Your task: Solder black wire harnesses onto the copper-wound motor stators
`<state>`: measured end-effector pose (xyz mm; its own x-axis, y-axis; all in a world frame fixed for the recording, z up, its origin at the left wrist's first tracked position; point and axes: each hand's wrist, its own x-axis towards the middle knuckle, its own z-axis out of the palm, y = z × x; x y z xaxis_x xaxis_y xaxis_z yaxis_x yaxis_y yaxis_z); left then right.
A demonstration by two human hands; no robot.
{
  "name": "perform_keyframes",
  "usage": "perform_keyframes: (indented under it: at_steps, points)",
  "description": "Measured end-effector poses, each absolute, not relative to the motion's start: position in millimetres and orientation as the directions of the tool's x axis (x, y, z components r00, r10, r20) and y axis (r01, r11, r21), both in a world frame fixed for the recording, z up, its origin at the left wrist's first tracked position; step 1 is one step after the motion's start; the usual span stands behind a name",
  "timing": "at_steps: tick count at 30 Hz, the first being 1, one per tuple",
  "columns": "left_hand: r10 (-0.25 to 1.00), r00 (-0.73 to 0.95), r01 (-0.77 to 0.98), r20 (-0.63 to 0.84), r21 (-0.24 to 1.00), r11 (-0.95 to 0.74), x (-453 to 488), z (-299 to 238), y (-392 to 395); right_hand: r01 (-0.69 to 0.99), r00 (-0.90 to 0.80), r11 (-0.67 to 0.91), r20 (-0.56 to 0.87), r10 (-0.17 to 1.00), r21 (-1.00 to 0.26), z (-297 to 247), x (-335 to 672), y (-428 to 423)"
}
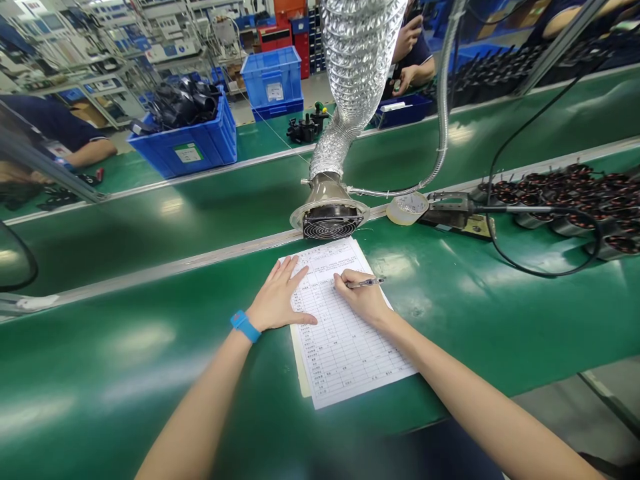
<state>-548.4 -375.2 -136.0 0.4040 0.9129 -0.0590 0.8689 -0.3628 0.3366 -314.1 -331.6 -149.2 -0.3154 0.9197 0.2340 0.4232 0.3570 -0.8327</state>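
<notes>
A printed form (345,360) with a table of rows and columns lies on the green workbench (150,373). Another sheet, yellowish, peeks out under its left edge. My left hand (280,297) rests flat on the form's upper left side, fingers spread, with a blue band (245,325) around the wrist. In my right hand (363,297) is a pen (367,283), gripped between thumb and fingers over the upper right of the form. The pen's tip is hidden by the fingers. Some handwritten marks show in the form's columns.
Just beyond the form stands a fume extractor fan (330,223) on a foil duct (360,67). To its right are a roll of tape (407,208), a soldering iron stand (450,210) and several copper-wound motor stators (575,200). Blue bins (185,143) and co-workers sit across the line.
</notes>
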Motion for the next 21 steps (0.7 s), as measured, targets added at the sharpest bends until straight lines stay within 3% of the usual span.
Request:
perform_keyframes:
  at_steps: [21]
  points:
    - [0.912,0.407,0.860,-0.052,0.359,-0.363,-549.3,-137.0,-375.4,0.473,-0.324,0.385,0.249,0.913,-0.793,-145.7,-313.4,-333.3]
